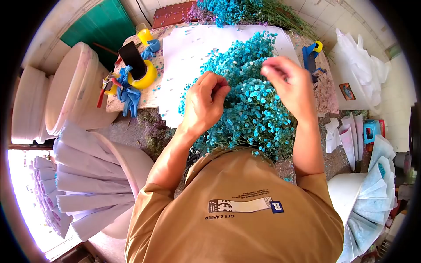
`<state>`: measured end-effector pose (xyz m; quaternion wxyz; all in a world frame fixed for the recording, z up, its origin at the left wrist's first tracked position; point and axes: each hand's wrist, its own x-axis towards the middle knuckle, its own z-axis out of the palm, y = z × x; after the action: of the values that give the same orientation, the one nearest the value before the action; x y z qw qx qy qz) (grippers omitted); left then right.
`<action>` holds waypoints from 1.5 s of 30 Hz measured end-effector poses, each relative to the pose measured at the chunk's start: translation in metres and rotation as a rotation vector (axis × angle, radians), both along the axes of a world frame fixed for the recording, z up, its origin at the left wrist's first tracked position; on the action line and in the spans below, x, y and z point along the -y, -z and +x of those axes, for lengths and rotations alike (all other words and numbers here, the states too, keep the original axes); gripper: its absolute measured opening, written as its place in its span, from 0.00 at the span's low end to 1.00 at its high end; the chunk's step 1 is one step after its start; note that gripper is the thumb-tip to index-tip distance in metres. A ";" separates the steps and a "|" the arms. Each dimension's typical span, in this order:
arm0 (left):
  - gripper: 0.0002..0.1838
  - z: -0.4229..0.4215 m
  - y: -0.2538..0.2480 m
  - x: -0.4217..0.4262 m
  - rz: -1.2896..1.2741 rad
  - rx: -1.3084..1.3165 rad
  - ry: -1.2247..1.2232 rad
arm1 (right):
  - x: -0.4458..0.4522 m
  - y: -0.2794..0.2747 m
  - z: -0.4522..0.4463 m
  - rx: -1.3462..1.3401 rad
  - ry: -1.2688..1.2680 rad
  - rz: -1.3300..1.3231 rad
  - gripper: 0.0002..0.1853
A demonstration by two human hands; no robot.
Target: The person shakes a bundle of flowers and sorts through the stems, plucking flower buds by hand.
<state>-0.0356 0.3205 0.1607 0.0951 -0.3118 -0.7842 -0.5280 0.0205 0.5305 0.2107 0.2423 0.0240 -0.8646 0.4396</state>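
Observation:
A large bunch of small turquoise flowers [258, 98] lies over white paper [180, 57] and spills past the table's front edge toward my body. My left hand [206, 98] is at the left side of the bunch, its fingers curled in a pinch; what they hold, if anything, is too small to make out. Over the right side of the blooms is my right hand [287, 81], slightly blurred, with thumb and fingers bent toward each other. I cannot tell whether anything is between them.
A phone [132, 60] leans on a yellow tape roll [144, 76] beside blue gloves [129, 97] and pliers [107, 83]. A blue tape dispenser [309, 59] stands right. More turquoise flowers [228, 11] lie behind. Buckets of paper-wrapped bundles [92, 175] flank me.

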 end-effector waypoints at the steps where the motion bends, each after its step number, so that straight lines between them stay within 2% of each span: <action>1: 0.04 0.000 -0.001 0.001 0.008 -0.006 -0.004 | -0.012 0.019 -0.008 0.098 -0.083 -0.027 0.05; 3: 0.05 -0.001 -0.002 0.003 -0.010 -0.015 -0.009 | -0.017 0.039 -0.014 0.232 -0.205 -0.095 0.05; 4: 0.05 -0.002 -0.002 0.003 0.002 -0.015 -0.023 | -0.013 0.038 -0.010 0.358 -0.169 -0.205 0.05; 6: 0.05 -0.001 0.000 0.007 0.023 -0.023 -0.003 | -0.006 0.033 -0.006 0.410 -0.122 -0.212 0.05; 7: 0.05 0.000 0.000 0.009 0.023 -0.020 -0.003 | -0.005 0.032 -0.006 0.414 -0.123 -0.212 0.05; 9: 0.05 0.002 -0.004 0.011 0.037 -0.021 0.020 | -0.006 0.030 -0.006 0.430 -0.178 -0.004 0.06; 10: 0.05 0.002 -0.004 0.012 0.038 -0.022 0.027 | -0.006 0.030 -0.007 0.429 -0.170 -0.005 0.06; 12: 0.05 0.004 -0.001 0.015 0.071 0.030 0.005 | -0.002 0.032 -0.010 0.258 -0.224 0.050 0.06; 13: 0.03 0.006 0.003 0.016 0.149 0.085 0.007 | 0.000 0.026 -0.010 0.373 -0.200 -0.011 0.07; 14: 0.03 0.006 0.008 0.017 0.152 0.086 0.004 | 0.001 0.030 -0.009 0.374 -0.201 -0.008 0.07; 16: 0.03 0.006 0.010 0.021 0.444 0.280 0.060 | 0.003 0.041 -0.009 0.268 -0.224 -0.139 0.06; 17: 0.03 0.009 0.008 0.025 0.558 0.411 0.087 | 0.005 0.043 -0.005 0.326 -0.194 -0.247 0.05; 18: 0.03 0.010 0.004 0.031 0.643 0.517 0.161 | 0.006 0.047 -0.001 0.328 -0.194 -0.245 0.05; 20: 0.02 0.018 -0.009 0.033 0.845 0.732 0.329 | 0.008 0.054 0.006 0.241 -0.168 -0.523 0.06; 21: 0.02 0.022 -0.015 0.033 0.847 0.738 0.332 | 0.010 0.049 0.012 0.217 -0.204 -0.589 0.06; 23: 0.04 0.028 -0.025 0.029 0.855 0.853 0.528 | 0.011 0.051 0.019 0.194 -0.211 -0.628 0.06; 25: 0.06 0.029 -0.032 0.023 0.754 0.867 0.548 | 0.011 0.055 0.023 0.162 -0.246 -0.721 0.06; 27: 0.08 0.026 -0.034 0.017 0.478 0.815 0.477 | 0.012 0.056 0.028 0.154 -0.220 -0.681 0.06; 28: 0.08 0.025 -0.033 0.011 0.478 0.813 0.476 | 0.012 0.056 0.030 0.150 -0.198 -0.643 0.07; 30: 0.09 0.028 -0.030 -0.004 0.194 0.415 0.217 | 0.011 0.063 0.033 0.160 -0.191 -0.624 0.06; 31: 0.09 0.028 -0.032 -0.007 0.131 0.340 0.153 | 0.012 0.064 0.034 0.154 -0.183 -0.615 0.06; 32: 0.09 0.027 -0.031 -0.009 0.127 0.339 0.152 | 0.013 0.067 0.035 0.147 -0.175 -0.607 0.06; 34: 0.06 0.025 -0.027 -0.011 0.012 0.106 0.144 | 0.017 0.072 0.033 0.069 -0.164 -0.559 0.06; 36: 0.04 0.026 -0.028 -0.012 0.001 0.079 0.120 | 0.019 0.069 0.032 0.032 -0.192 -0.483 0.06; 38: 0.05 0.029 -0.032 -0.008 0.075 0.207 0.136 | 0.020 0.066 0.033 0.057 -0.183 -0.499 0.06; 39: 0.05 0.028 -0.032 -0.005 0.069 0.207 0.139 | 0.020 0.067 0.032 0.026 -0.171 -0.427 0.06; 41: 0.08 0.026 -0.033 0.004 0.300 0.630 0.193 | 0.022 0.068 0.033 -0.005 -0.152 -0.363 0.06; 42: 0.08 0.029 -0.035 0.002 0.292 0.633 0.194 | 0.023 0.066 0.033 -0.012 -0.157 -0.345 0.06; 44: 0.09 0.038 -0.042 -0.004 0.253 0.473 0.220 | 0.024 0.064 0.033 -0.019 -0.160 -0.331 0.06; 45: 0.09 0.040 -0.048 -0.003 0.018 0.248 0.191 | 0.025 0.063 0.033 -0.035 -0.166 -0.324 0.07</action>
<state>0.0040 0.3235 0.2090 -0.0503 -0.3167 -0.7519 -0.5760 0.0538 0.5053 0.1477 0.2209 0.0637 -0.7730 0.5913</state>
